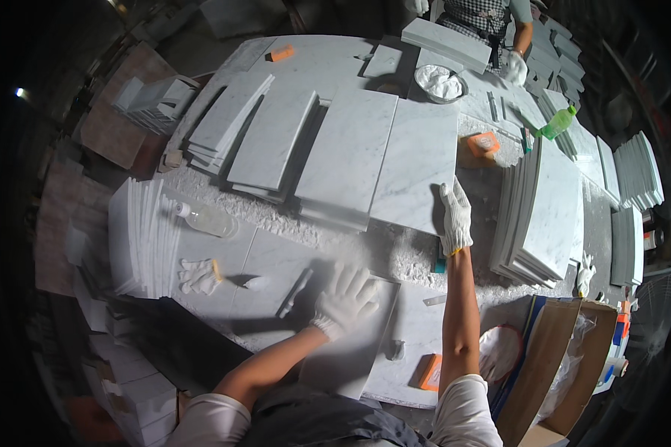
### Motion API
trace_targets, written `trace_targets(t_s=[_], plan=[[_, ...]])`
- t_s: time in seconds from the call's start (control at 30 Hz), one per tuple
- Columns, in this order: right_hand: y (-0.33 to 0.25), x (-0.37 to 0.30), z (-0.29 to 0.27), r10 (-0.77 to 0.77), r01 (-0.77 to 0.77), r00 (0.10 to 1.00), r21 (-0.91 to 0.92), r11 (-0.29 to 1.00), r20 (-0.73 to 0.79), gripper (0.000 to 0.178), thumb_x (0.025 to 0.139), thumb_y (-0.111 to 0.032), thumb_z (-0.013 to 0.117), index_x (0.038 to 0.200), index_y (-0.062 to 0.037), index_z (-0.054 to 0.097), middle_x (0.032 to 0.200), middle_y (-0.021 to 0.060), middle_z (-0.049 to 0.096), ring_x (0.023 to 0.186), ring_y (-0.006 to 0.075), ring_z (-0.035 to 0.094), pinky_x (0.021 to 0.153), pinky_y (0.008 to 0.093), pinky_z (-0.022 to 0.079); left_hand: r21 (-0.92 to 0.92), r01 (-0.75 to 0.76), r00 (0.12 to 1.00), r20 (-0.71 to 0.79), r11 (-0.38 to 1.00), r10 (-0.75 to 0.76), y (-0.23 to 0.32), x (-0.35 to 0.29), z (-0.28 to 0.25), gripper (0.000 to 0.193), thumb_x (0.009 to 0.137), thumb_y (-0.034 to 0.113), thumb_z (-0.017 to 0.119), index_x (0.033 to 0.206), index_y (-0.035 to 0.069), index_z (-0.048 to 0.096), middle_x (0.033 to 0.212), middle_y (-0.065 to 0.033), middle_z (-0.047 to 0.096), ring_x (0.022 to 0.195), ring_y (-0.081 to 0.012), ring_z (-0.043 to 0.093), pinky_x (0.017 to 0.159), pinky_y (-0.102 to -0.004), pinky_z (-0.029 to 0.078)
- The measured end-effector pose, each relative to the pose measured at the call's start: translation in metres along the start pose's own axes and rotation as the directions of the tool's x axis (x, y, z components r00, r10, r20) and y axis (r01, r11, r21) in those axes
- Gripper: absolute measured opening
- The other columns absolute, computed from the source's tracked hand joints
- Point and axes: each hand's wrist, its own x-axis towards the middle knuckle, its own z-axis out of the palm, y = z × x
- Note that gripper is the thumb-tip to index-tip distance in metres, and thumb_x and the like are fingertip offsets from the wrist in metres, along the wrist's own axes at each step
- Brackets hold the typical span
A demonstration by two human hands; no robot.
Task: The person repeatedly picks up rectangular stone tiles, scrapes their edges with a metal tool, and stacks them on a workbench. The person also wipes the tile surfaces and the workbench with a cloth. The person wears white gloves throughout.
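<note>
My left hand [346, 304], in a white knit glove, lies flat with its fingers spread on a grey-white marble tile [350, 350] close to my body. Dust hangs blurred around its fingertips. Further off to the right, my gloved right hand [456, 217] grips the right edge of a larger white marble tile [416, 160], thumb on top; its other fingers are partly hidden. That tile lies flush against another marble tile [347, 149] on a stack. Left of my left hand are a thin pale strip [296, 293] and a loose white glove [199, 276].
Tile stacks stand at left [142, 231] and right [546, 216]. A clear bottle [210, 221] lies on its side. Beyond are an orange box [483, 144], a green bottle [559, 123], a bowl [455, 100] of white material and a gloved co-worker [514, 68]. A cardboard box [599, 331] stands near right.
</note>
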Motion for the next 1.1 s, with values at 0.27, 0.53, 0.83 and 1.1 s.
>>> trace_targets(t_s=[0.27,0.53,0.83,1.1], plan=[[-0.014,-0.004,0.003,-0.077,0.077,0.997,-0.006,0.997,0.014,0.046,0.104,-0.016,0.063,0.144,0.0047,0.055,0.128,0.0065,0.068,0.113,0.0133,0.064,0.099,0.0271,0.049,-0.012,0.002,1.0,0.025,1.0,-0.001,0.003,0.0,-0.012,0.056,0.095,0.047,0.057,0.139,0.013,0.06,0.156,-0.016,0.044,0.148,-0.0383,0.034,0.125,-0.0594,0.016],[-0.046,-0.006,0.096,-0.133,0.146,0.988,-0.191,0.971,0.077,0.041,0.104,-0.022,0.064,0.136,0.0033,0.062,0.124,0.0071,0.069,0.11,0.0144,0.063,0.096,0.0283,0.049,0.121,0.018,0.976,0.213,0.992,-0.044,-0.004,-0.001,-0.002,0.064,0.106,0.056,0.035,0.155,0.015,0.041,0.16,-0.0134,0.043,0.153,-0.0328,0.031,0.127,-0.0577,0.01],[0.057,0.019,0.265,0.161,-0.166,0.979,0.034,0.986,0.123,0.035,0.104,-0.015,0.061,0.133,0.0044,0.061,0.117,0.0135,0.072,0.1,0.0205,0.07,0.087,0.0314,0.056,-0.129,0.046,0.999,-0.015,0.991,-0.048,-0.007,-0.015,0.001,0.062,0.104,0.053,0.043,0.152,0.015,0.048,0.162,-0.0173,0.038,0.153,-0.0367,0.028,0.127,-0.0601,0.011],[0.17,0.065,0.309,-0.023,0.039,0.995,-0.163,0.986,0.102,0.034,0.1,-0.016,0.068,0.13,-0.0005,0.066,0.119,0.007,0.072,0.106,0.0156,0.066,0.095,0.0272,0.049,-0.43,0.071,0.985,0.173,0.9,0.005,0.0,-0.009,0.027,0.064,0.105,0.054,0.032,0.149,0.01,0.046,0.163,-0.0168,0.034,0.157,-0.0374,0.018,0.127,-0.0647,0.004]])
